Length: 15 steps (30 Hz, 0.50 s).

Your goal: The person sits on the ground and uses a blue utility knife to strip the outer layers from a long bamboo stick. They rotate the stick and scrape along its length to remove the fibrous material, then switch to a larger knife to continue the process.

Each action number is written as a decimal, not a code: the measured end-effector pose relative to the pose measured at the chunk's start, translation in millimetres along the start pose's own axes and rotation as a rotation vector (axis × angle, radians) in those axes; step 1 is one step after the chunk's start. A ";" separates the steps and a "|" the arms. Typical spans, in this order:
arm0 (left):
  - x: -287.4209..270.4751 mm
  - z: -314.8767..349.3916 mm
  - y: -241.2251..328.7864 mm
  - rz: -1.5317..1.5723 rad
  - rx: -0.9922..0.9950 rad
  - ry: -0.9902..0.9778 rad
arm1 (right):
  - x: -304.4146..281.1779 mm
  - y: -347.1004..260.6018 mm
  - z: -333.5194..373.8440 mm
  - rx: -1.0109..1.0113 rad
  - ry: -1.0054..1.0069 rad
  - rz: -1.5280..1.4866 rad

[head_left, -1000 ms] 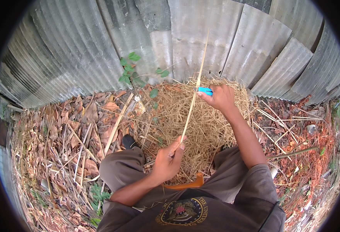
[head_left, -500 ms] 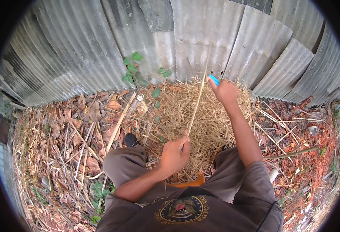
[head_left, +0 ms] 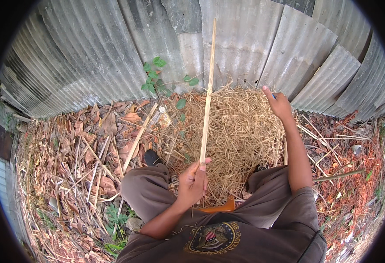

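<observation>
A long, pale bamboo strip (head_left: 207,109) points away from me, its far end standing out against the metal sheets. The fingers of my left hand (head_left: 193,183) are wrapped round its near end, thumb along the top. Partway up, a thin curled shaving (head_left: 221,90) appears to stick out from its right side. Off to the right, apart from the strip, my right hand (head_left: 280,105) is closed with its thumb stretched out. Only a small bit of a blue-handled tool (head_left: 274,96) shows in that hand; the rest is hidden.
A heap of pale shavings (head_left: 245,136) lies between my legs and the corrugated metal wall (head_left: 240,48). Dry leaves (head_left: 109,127) and loose sticks cover the left. A green plant (head_left: 150,79) grows by the wall. Something orange (head_left: 221,206) is beneath me. A branch (head_left: 339,175) lies right.
My right hand has moved right, away from the strip, and turned so less blue shows. The strip has swung more upright and a little left, with my left hand slightly lower.
</observation>
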<state>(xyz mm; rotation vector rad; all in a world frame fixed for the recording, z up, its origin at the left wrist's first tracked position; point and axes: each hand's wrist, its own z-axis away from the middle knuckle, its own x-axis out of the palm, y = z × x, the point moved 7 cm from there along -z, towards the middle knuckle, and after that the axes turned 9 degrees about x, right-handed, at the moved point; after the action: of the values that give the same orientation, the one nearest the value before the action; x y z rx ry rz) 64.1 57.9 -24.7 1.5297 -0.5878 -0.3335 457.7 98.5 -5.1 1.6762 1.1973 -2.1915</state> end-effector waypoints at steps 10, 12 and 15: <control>1.7 -7.9 -0.9 0.258 -0.099 -0.053 | 53.7 -120.4 161.7 -0.901 -0.167 -0.028; 6.2 -7.3 -2.2 0.379 -0.147 -0.093 | 54.2 -123.9 170.2 -0.952 -0.151 0.015; 10.4 -4.9 -2.5 0.537 -0.228 -0.161 | 50.4 -120.7 159.6 -0.864 -0.085 0.027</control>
<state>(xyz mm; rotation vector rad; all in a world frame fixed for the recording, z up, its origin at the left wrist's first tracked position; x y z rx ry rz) 75.8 56.2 -25.4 1.0813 -1.0223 -0.1042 253.3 93.3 22.7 1.1872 1.7216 -1.3547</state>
